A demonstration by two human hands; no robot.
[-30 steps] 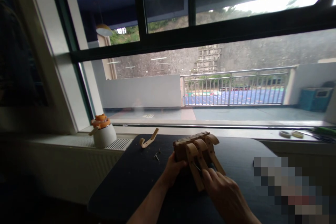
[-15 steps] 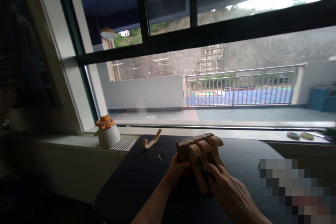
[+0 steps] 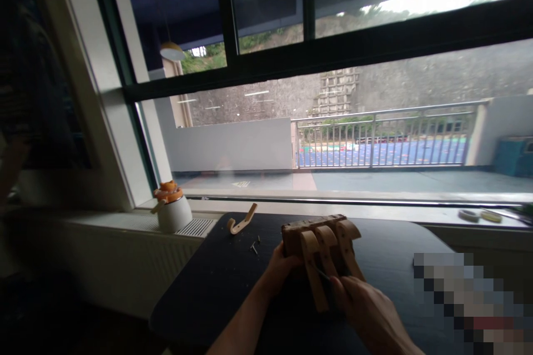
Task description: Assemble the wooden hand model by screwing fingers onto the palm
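Note:
A thick, rough-edged wooden board (image 3: 292, 237) is held tilted above the dark table (image 3: 216, 283). Three curved wooden hooks (image 3: 310, 258) sit side by side on its face. My left hand (image 3: 278, 270) grips the board's left side, thumb in front. In my right hand (image 3: 366, 302) is a slim tool, seemingly a screwdriver (image 3: 323, 274), whose metal shaft points at the leftmost hook; whether the tip touches a screw is too dark to tell. A loose wooden hook (image 3: 240, 225) lies at the table's far left, with several screws (image 3: 254, 247) near it.
Behind the table runs a window sill (image 3: 395, 214) with two rolls of tape (image 3: 469, 214) on its right. A white jar with an orange top (image 3: 174, 214) stands on the left ledge. Something pixelated (image 3: 462, 294) covers the table's right side. A person's arm shows dimly at far left.
My right hand has shifted slightly down and right, its fingers drawing back from the hooks, so more of the tool's shaft shows. The board has tilted a little in my left hand.

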